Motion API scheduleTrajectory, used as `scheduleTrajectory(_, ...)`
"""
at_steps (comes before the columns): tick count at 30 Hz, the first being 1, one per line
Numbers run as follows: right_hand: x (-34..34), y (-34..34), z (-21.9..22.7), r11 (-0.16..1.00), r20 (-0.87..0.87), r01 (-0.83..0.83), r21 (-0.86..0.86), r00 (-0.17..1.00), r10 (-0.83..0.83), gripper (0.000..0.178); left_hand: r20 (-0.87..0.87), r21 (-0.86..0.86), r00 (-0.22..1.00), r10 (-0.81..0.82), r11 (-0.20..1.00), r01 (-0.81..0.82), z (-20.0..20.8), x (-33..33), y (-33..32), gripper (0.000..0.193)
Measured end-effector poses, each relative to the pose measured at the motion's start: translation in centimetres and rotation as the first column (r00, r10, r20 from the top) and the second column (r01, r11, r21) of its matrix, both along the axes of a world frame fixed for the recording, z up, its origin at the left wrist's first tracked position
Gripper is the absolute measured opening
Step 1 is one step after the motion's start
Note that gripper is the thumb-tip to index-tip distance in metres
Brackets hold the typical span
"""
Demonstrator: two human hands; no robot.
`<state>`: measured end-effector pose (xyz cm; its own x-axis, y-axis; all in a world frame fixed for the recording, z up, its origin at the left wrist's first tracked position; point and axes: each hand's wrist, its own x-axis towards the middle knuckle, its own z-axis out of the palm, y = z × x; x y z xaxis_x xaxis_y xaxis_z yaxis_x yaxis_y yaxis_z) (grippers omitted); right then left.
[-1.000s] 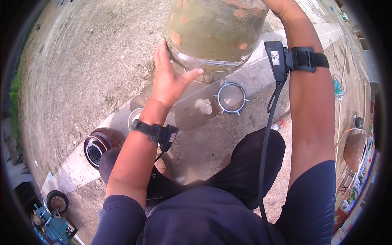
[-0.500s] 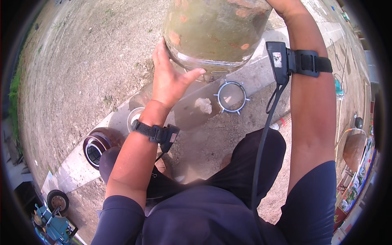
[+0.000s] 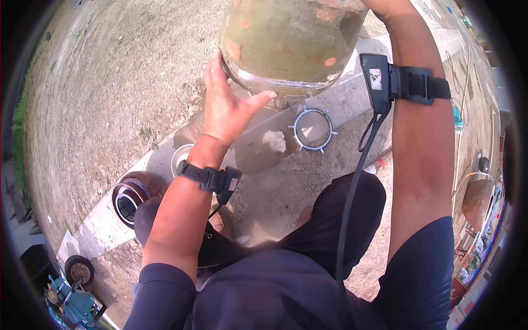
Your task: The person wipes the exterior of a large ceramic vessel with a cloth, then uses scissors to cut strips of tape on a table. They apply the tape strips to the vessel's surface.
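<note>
A large, round-sided glazed jar (image 3: 291,44), greenish brown with orange patches, fills the top middle of the view. Its upper part runs out of the picture, and its glossy lower edge faces me. My left hand (image 3: 228,107) cups the jar's lower left side, its fingers against the wall and its thumb stretched toward the bottom edge. At the jar's upper right, my right hand (image 3: 385,10) reaches the top border of the picture, its fingers out of sight. Below the jar lies a metal ring (image 3: 313,130) with short prongs around it.
A pale lump (image 3: 274,141) lies beside the ring. A whitish round container (image 3: 182,159) is partly behind my left forearm. Further left stands a dark brown pot (image 3: 131,202). At lower left is a blue wheeled machine (image 3: 74,300). A pale concrete strip (image 3: 99,231) crosses the dirt ground.
Almost nothing differs. My right forearm has shifted very slightly to the right; both hands stay at the jar.
</note>
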<state>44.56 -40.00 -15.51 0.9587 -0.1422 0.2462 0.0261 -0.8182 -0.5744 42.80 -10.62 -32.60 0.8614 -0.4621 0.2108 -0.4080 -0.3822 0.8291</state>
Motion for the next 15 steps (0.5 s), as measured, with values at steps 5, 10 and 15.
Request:
scheduleTrajectory(5, 0.6, 0.2, -0.1, 0.992, 0.026, -0.11, 0.062, 0.994, 0.108, 0.055, -0.027, 0.004, 0.999, 0.021, 1.0, -0.021, 0.3, 0.1, 0.3, 0.127)
scheduleTrajectory(10, 0.2, 0.9, -0.2, 0.966, 0.143, -0.191, 0.173, 0.976, 0.167, 0.052, 0.006, 0.022, 1.0, 0.011, 1.0, -0.011, -0.1, 0.3, 0.2, 0.128)
scheduleTrajectory(15, -0.1, 0.3, -0.1, 0.994, 0.015, -0.034, 0.1, 0.999, 0.033, 0.048, 0.053, 0.06, 0.999, -0.012, 0.998, 0.009, -0.3, 0.9, 0.5, 0.136)
